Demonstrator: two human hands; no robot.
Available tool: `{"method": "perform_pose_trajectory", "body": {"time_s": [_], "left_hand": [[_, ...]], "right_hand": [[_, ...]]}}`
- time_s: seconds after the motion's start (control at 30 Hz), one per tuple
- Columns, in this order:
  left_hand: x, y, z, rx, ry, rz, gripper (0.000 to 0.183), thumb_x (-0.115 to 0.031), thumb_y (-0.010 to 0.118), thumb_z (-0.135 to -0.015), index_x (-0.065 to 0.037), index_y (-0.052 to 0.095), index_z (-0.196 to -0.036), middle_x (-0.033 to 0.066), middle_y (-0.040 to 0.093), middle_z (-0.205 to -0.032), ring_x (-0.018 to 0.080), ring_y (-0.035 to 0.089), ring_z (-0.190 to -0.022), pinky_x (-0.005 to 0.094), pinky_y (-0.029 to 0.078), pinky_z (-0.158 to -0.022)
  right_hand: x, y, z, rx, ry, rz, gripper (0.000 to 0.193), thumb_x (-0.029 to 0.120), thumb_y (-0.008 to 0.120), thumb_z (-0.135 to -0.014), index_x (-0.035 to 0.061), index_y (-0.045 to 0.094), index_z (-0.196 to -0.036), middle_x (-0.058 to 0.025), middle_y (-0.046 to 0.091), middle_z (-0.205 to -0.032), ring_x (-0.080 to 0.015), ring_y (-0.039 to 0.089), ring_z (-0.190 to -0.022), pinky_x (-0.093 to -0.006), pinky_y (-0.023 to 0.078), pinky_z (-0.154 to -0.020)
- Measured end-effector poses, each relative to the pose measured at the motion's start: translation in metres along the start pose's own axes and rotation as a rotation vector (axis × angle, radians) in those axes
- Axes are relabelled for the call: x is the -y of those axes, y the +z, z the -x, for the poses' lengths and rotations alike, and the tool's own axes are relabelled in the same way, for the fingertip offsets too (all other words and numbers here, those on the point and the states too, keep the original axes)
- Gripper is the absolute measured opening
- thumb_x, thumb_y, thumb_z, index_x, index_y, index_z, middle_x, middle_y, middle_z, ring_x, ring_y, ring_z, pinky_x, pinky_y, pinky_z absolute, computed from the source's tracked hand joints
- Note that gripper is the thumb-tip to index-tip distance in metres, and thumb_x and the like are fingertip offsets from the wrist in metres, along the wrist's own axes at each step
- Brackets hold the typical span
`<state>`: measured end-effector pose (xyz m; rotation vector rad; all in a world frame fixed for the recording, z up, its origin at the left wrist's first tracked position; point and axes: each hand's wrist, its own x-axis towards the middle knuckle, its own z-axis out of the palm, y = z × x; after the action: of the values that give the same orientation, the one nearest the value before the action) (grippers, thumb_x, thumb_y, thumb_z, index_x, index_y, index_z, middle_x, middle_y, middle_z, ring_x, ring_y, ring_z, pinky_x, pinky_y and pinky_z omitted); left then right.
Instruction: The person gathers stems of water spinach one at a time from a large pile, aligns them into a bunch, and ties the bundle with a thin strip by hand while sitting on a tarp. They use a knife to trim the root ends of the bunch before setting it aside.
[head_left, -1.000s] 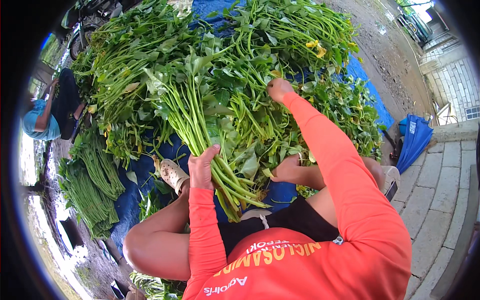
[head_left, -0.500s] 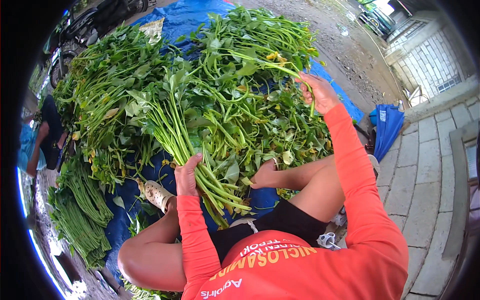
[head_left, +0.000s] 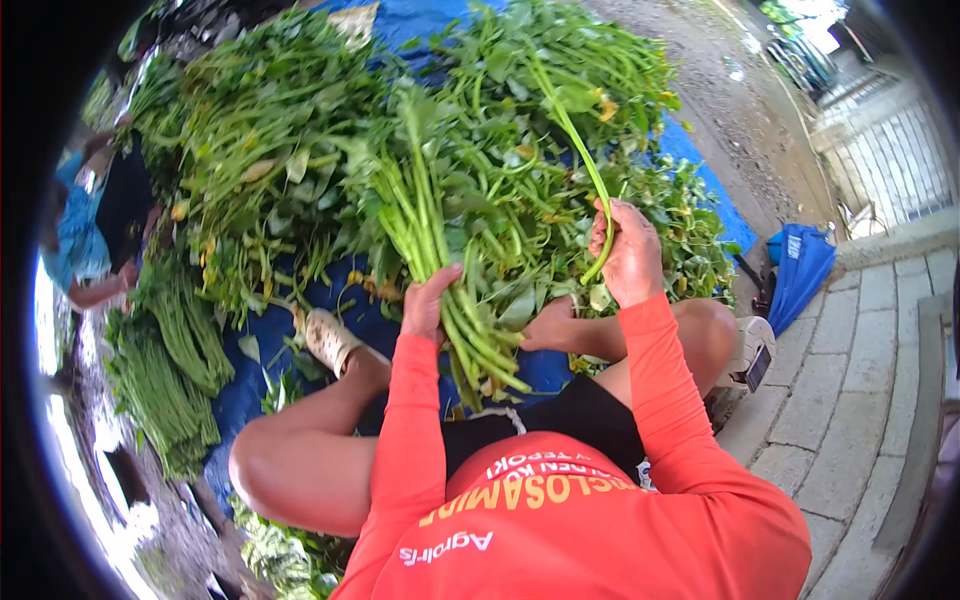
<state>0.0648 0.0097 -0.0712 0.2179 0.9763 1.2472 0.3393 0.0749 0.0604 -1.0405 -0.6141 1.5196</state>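
My left hand (head_left: 428, 302) is wrapped round a bunch of long-stemmed leafy greens (head_left: 412, 215). The leaves point away from me and the cut stem ends hang over my lap. Off to the right, my right hand (head_left: 634, 252) pinches the lower part of a green stem (head_left: 572, 138), which reaches up and leftward over the pile. Its leafy tip blends into the greens behind. Beneath both hands spreads a large loose heap of the same greens (head_left: 510, 180), with some yellowed leaves among them.
A blue tarp (head_left: 268, 345) lies under the heap. Bundled greens (head_left: 160, 385) are stacked at the left. A person in a blue shirt (head_left: 88, 235) is at the far left. On the right are a folded blue umbrella (head_left: 800, 270) and block paving (head_left: 835, 400). My bent legs flank the bunch.
My right hand has come lower and nearer to my body, and its stem now stands steeper. The bunch in my left hand is more upright. The whole view has shifted somewhat.
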Motion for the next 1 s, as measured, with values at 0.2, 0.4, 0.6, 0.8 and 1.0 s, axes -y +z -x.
{"method": "perform_pose_trajectory", "body": {"time_s": [0.2, 0.4, 0.6, 0.8, 1.0], "left_hand": [[0.03, -0.01, -0.006, -0.018, -0.047, 0.055, 0.028, -0.018, 0.08, -0.091, -0.003, 0.068, -0.111, 0.0045, 0.07, -0.088, 0.0171, 0.068, -0.069, 0.0345, 0.06, -0.063], [0.039, -0.02, -0.01, 0.023, -0.191, 0.106, 0.027, -0.024, 0.074, -0.099, -0.005, 0.071, -0.118, 0.0067, 0.076, -0.103, 0.021, 0.074, -0.086, 0.0402, 0.063, -0.081], [0.062, -0.04, -0.02, 0.024, -0.185, 0.173, 0.029, -0.02, 0.076, -0.098, -0.004, 0.067, -0.121, 0.0052, 0.074, -0.103, 0.0201, 0.074, -0.088, 0.0385, 0.062, -0.08], [0.069, -0.025, -0.019, -0.227, 0.124, -0.08, 0.047, -0.017, 0.089, -0.083, 0.001, 0.066, -0.119, 0.0082, 0.072, -0.104, 0.0186, 0.069, -0.089, 0.0358, 0.058, -0.082], [0.054, -0.024, -0.015, -0.203, -0.01, -0.1, 0.027, -0.009, 0.086, -0.079, 0.0, 0.074, -0.101, 0.0065, 0.073, -0.088, 0.0178, 0.068, -0.071, 0.035, 0.057, -0.067]], "right_hand": [[-0.088, 0.025, 0.029, 0.065, -0.094, 0.453, 0.016, 0.024, 0.069, -0.103, 0.008, 0.074, -0.103, 0.0017, 0.065, -0.085, -0.0062, 0.058, -0.07, -0.0239, 0.05, -0.057], [-0.153, 0.007, 0.037, 0.151, 0.27, 0.756, 0.02, 0.024, 0.074, -0.1, 0.0044, 0.074, -0.096, 0.0022, 0.064, -0.078, -0.0068, 0.057, -0.063, -0.0244, 0.047, -0.058], [-0.18, -0.009, 0.04, 0.092, 0.541, 0.431, 0.016, 0.02, 0.07, -0.103, 0.0061, 0.07, -0.095, 0.002, 0.065, -0.08, -0.0079, 0.058, -0.066, -0.0253, 0.048, -0.061], [-0.198, -0.015, 0.035, 0.197, 0.518, 0.664, 0.016, 0.018, 0.068, -0.104, 0.0035, 0.07, -0.097, 0.0031, 0.063, -0.08, -0.006, 0.055, -0.067, -0.0254, 0.044, -0.062], [-0.191, -0.008, 0.058, 0.154, 0.242, 0.668, 0.013, 0.016, 0.072, -0.098, 0.0024, 0.071, -0.097, 0.0023, 0.063, -0.084, -0.0064, 0.056, -0.074, -0.0256, 0.045, -0.066]]}}
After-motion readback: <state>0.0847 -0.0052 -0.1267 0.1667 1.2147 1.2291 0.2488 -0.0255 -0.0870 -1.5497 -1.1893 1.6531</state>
